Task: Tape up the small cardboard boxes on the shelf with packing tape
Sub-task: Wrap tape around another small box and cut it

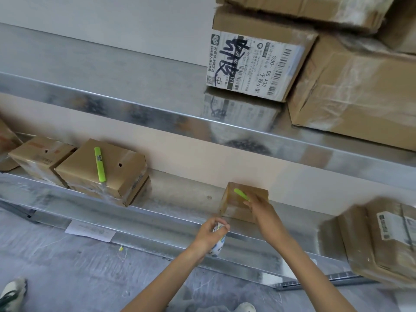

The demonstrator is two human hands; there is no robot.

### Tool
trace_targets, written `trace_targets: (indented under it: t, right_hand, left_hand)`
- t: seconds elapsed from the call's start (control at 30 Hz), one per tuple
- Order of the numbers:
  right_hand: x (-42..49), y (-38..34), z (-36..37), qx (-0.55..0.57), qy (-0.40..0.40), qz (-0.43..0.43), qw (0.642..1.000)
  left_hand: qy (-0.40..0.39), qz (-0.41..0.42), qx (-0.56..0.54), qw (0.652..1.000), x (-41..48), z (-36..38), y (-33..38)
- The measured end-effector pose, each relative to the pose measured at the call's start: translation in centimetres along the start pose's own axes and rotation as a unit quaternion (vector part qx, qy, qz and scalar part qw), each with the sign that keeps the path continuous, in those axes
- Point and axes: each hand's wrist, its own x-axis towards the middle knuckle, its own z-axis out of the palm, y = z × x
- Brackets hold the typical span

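Left hand (210, 235) is curled around a tape roll (219, 242), just in front of and slightly left of the small box (235, 209), below the lip of the shelf it sits on. Right hand (262, 210) is over the box's top right part, fingers pinching a green tool (241, 194) that points up-left across the box top (motion blur, can't tell whether the tip touches the cardboard). The small box stands on the lower shelf (180, 199), back against the beige wall, with shiny tape visible on its left face. Well left of the box on the same shelf is a wider carton (126, 174) with a punched hole in its top and a second green tool (99, 164) lying on it. Touching that carton's far side is another carton (40, 155), also with a hole. Right of the box, apart from it, is a tape-wrapped parcel (382, 239) with a white label, overhanging the shelf edge. Above the box is the upper shelf (112, 70), carrying a labelled box (254, 64) with black marker scrawl and barcodes, and beside that a large taped box (360, 93). In front of and left of the box a sheet of paper (90, 231) lies on the floor (67, 273), and a shoe (13, 293) shows at the far-left bottom corner.
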Motion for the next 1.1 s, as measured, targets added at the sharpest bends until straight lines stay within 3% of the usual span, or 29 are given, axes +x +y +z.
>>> trace_targets:
  t: [0.13,0.2,0.27,0.37,0.47,0.63,0.83,1.0,1.1]
  right_hand:
    - [-1.6,1.3,-0.9,-0.127,0.178,-0.03,0.975]
    - [-1.9,2.5,-1.3,-0.121,0.257,0.018,0.959]
    - [-1.7,4.5,-1.4,-0.094,0.287,0.07,0.951]
    - [-1.3,7.9,-0.9,-0.063,0.268,0.155,0.949]
    - [-1.2,10.7,-0.2,-0.09,0.19,0.238,0.948]
    - [-0.9,12.4,1.0,-0.073,0.104,0.236,0.963]
    - [0.0,12.3,1.3,0.027,0.139,0.252,0.957]
    - [-0.1,11.6,1.1,0.023,0.164,0.212,0.963]
    - [-1.2,9.3,0.3,0.031,0.268,0.183,0.945]
  left_hand:
    - [-0.009,-0.008,-0.009,1.0,-0.3,0.7,-0.1]
    - [-0.013,-0.011,-0.005,1.0,-0.5,1.0,-0.2]
    - [-0.015,-0.011,-0.002,1.0,-0.7,1.3,-0.2]
    - [-0.019,-0.006,-0.001,1.0,-0.8,1.4,-0.3]
    - [-0.021,-0.002,0.002,1.0,-1.0,1.5,-0.2]
    - [-0.031,-0.002,0.001,1.0,-1.5,1.5,0.1]
    - [-0.038,-0.006,0.0,0.999,-1.8,1.2,0.3]
    - [-0.044,0.001,0.008,0.999,-1.9,1.2,0.4]
    - [-0.042,0.01,-0.004,0.999,-1.9,1.2,0.9]
